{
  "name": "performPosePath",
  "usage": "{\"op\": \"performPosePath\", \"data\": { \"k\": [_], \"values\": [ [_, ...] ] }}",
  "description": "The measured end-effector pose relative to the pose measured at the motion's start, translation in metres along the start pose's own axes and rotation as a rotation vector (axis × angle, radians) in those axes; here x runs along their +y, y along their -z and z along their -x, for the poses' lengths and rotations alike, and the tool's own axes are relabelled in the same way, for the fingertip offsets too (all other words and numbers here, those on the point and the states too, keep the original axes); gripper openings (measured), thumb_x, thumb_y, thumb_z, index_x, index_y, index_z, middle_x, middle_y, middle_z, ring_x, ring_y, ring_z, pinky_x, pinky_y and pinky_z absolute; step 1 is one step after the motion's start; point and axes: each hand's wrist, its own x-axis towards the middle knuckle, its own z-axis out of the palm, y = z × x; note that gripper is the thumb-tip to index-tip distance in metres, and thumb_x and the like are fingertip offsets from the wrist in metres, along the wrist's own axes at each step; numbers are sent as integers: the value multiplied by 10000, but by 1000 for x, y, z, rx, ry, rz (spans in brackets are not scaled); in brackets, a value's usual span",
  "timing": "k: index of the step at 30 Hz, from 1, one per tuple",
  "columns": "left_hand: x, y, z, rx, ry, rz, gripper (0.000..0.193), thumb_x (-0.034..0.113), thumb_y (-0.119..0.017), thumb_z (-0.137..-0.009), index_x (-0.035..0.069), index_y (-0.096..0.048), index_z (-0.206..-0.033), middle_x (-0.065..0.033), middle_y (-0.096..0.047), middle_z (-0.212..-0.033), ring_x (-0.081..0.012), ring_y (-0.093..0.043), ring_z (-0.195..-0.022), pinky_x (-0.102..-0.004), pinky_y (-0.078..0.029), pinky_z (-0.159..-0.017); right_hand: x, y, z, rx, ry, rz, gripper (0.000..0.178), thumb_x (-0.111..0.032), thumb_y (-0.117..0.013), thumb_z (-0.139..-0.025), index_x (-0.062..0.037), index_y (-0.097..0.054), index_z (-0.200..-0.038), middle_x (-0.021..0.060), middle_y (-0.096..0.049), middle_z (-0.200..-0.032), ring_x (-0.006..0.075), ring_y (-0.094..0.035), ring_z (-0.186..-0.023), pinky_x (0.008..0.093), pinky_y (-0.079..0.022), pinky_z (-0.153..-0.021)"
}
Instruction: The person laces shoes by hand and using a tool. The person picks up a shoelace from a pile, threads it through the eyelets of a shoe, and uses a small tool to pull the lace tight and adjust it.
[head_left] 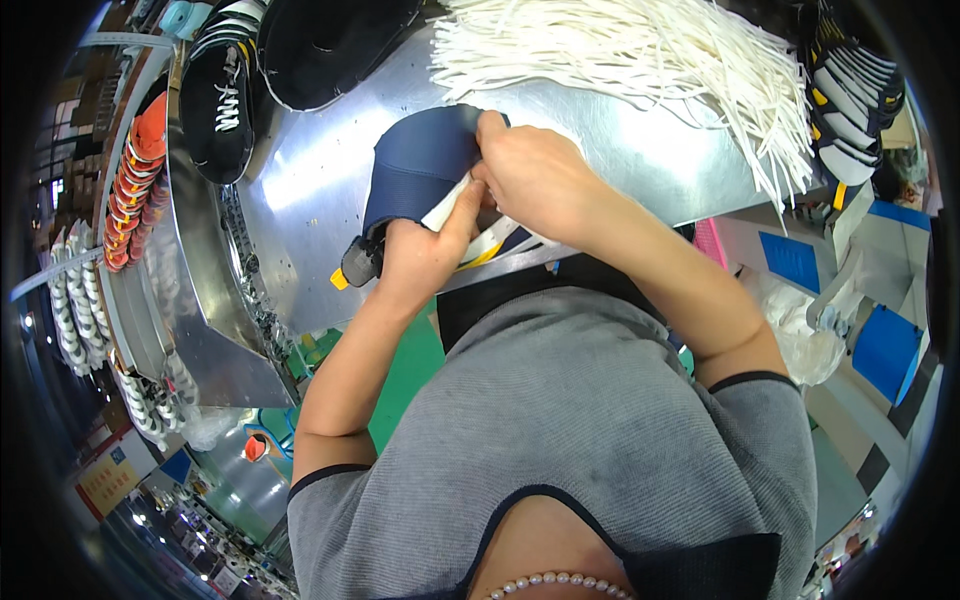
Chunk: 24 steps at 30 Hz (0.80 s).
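A navy blue shoe upper (420,165) is held between my two hands above the metal table. My left hand (425,255) grips its near edge, the thumb lying along a white strip (443,208) at the opening. My right hand (535,175) is closed on the upper's right edge, its fingertips pinched together; whether they also hold a lace is hidden. Beside my left hand a dark piece with a yellow tip (340,279) sticks out. Below my hands a white and yellow band (487,246) shows in part.
A big heap of white laces (620,50) covers the table's far side. Black shoe uppers (215,110) stand at far left, and a stack of black and white ones (848,110) at far right. Orange pieces (140,180) hang in a row left of the metal table (310,225).
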Motion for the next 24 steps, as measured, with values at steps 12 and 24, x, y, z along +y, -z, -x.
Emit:
{"op": "performPosePath", "data": {
  "k": [12, 24],
  "values": [
    [8, 19, -16, -28, 192, 4, 377, 91, -809, -818, 7, -663, -1155, -53, -696, -1048, -138, -641, -952, -297, -520, -848, 27, -21, -1, 289, -19, -563, 185, -247, -559, -993, -106, -603, -1106, 132, -688, -814, 313, -686, -787, 401, -519, -701],
    [56, 100, 29, -216, 126, 974, 271, -28, -678, -783, 22, -615, -1042, -56, -579, -1063, -157, -561, -905, -305, -434, -819, 29, -35, -16, 454, -113, -192, 263, -221, -544, -992, -23, -563, -1165, 199, -683, -764, 381, -677, -762, 465, -521, -706]
  ]
}}
